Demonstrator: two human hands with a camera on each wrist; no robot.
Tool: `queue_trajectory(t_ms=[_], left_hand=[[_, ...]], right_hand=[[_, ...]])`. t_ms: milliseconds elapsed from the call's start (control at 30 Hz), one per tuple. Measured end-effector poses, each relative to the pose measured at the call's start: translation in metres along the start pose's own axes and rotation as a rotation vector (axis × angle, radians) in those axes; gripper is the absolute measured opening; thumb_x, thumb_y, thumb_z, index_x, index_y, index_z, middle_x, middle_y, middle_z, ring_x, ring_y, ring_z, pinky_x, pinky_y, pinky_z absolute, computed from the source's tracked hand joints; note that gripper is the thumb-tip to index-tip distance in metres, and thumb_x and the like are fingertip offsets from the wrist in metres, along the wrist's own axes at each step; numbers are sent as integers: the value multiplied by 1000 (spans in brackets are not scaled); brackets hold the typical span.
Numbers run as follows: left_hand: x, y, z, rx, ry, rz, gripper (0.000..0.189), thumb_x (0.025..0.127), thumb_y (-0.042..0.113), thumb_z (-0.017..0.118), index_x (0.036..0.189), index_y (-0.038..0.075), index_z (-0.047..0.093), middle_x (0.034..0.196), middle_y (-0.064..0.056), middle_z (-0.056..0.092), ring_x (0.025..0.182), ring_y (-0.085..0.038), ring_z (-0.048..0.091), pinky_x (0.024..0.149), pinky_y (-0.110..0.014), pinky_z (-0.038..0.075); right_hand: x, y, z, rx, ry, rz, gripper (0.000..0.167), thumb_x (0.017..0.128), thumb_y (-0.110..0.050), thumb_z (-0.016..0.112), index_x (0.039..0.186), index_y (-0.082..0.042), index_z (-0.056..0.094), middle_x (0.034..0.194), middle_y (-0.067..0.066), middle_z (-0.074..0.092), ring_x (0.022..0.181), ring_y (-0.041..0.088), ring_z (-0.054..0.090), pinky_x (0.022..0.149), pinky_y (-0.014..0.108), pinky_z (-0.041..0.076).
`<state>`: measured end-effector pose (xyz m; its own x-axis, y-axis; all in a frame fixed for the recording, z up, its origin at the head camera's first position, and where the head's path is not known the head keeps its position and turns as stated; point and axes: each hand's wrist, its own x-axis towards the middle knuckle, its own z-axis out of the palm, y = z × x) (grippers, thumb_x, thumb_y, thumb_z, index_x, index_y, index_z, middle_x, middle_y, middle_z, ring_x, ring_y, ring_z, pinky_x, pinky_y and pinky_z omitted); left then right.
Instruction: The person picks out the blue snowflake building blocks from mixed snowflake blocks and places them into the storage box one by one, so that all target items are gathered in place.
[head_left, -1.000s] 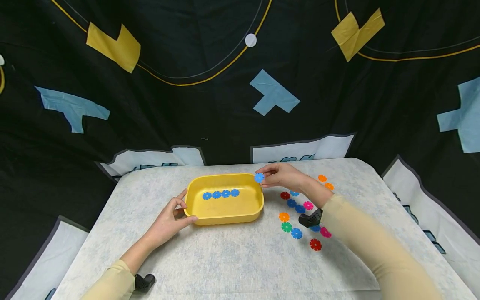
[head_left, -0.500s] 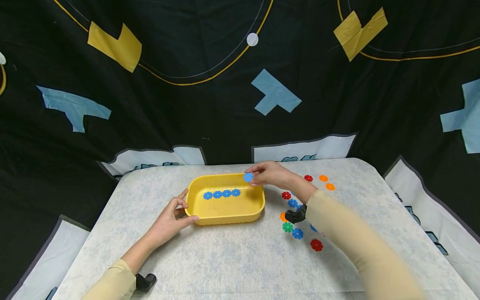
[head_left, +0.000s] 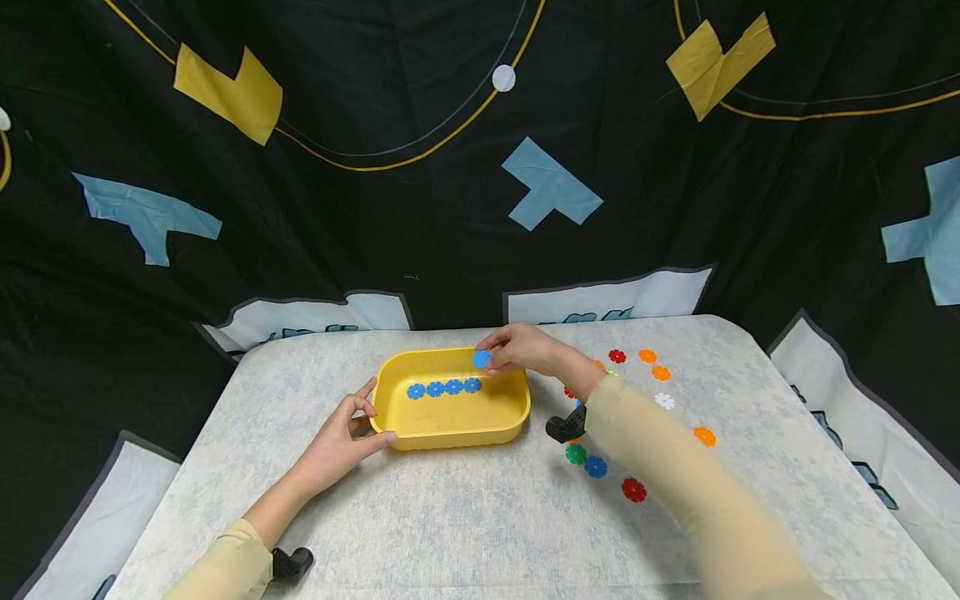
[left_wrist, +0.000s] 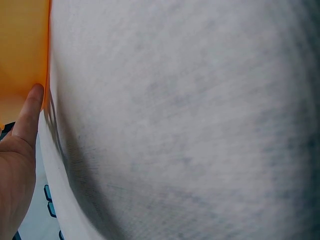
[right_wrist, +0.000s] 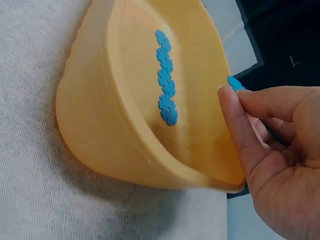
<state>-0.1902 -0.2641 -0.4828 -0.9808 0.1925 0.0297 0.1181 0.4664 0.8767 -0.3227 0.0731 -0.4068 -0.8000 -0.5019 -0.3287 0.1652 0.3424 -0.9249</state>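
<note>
A yellow plastic basin stands on the table. My left hand grips its left end, thumb at the near corner and fingers at the side. Inside, on the bottom, several blue snowflake discs lie in a straight row, edge to edge. My right hand pinches one more blue snowflake disc between thumb and index finger, above the basin's far right part. In the right wrist view only the edge of that blue disc shows past the fingertips.
Right of the basin lie loose snowflake discs, among them a green one, a red one, an orange one and a white one. My right forearm covers some of them. A dark curtain hangs behind the table.
My right hand has moved left with the blue snowflake disc, from the basin's right rim to over its inside. The left hand has stayed on the basin.
</note>
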Motion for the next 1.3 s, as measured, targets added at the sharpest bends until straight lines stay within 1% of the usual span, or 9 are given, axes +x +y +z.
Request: queue_trajectory(t_ms=[233,533,667,800,933,1000,1067,1200,1300], left_hand=[[-1,1,0,-9,-2,-3,60,86,41,84,113,5,43,170,1,15,127,-32,59,105,-45,48],[-2,0,0,-15,0,7,60,86,42,84,112,7,43,170,2,16,127,-31,60,104,-45,48],[-2,0,-1,-12,0,6,60,86,42,83,113,7,43,170,3,16,127,-31,60,104,-42,49],[-2,1,-1,-11,2,5,61,85,42,84,114,6,44,170,3,16,128,-31,59,104,-40,49],[-2,2,0,-13,0,8,61,86,41,84,114,5,44,170,2,16,129,-33,58,104,-41,49],[-2,2,0,-17,-1,10,61,86,41,84,114,5,44,170,2,16,130,-33,58,104,-42,49],[-2,2,0,-21,-1,12,61,86,40,84,114,4,43,170,1,16,130,-34,57,104,-43,48],[-2,2,0,-28,-4,21,59,87,37,84,113,4,43,170,-2,16,130,-36,57,105,-46,47],[-2,2,0,-38,-8,32,56,88,32,83,114,3,43,170,-6,15,130,-38,56,105,-48,47]], right_hand=[[8,1,11,-155,20,17,30,93,4,71,123,2,69,105,14,65,87,23,70,98,45,54],[11,1,26,-293,46,57,26,90,9,69,115,4,71,107,17,70,85,25,73,91,41,58],[14,1,32,-409,88,92,29,90,9,70,118,4,70,110,17,69,83,25,73,84,35,60],[18,-1,38,-592,122,110,30,91,7,70,120,2,70,108,12,68,75,19,71,73,27,60],[22,-1,43,-767,132,109,7,94,5,66,96,-1,71,83,6,61,60,13,57,56,20,50],[22,-2,45,-827,142,105,14,94,5,65,83,-3,66,74,4,54,57,13,50,52,20,44],[21,-2,47,-882,156,100,19,94,4,65,78,-5,61,71,5,51,59,15,47,53,22,41],[19,-1,50,-978,182,88,7,95,3,62,94,-4,63,83,6,56,69,18,48,61,23,43],[20,1,51,-1011,183,93,10,98,2,58,106,-2,63,89,7,57,74,19,49,65,25,45]])
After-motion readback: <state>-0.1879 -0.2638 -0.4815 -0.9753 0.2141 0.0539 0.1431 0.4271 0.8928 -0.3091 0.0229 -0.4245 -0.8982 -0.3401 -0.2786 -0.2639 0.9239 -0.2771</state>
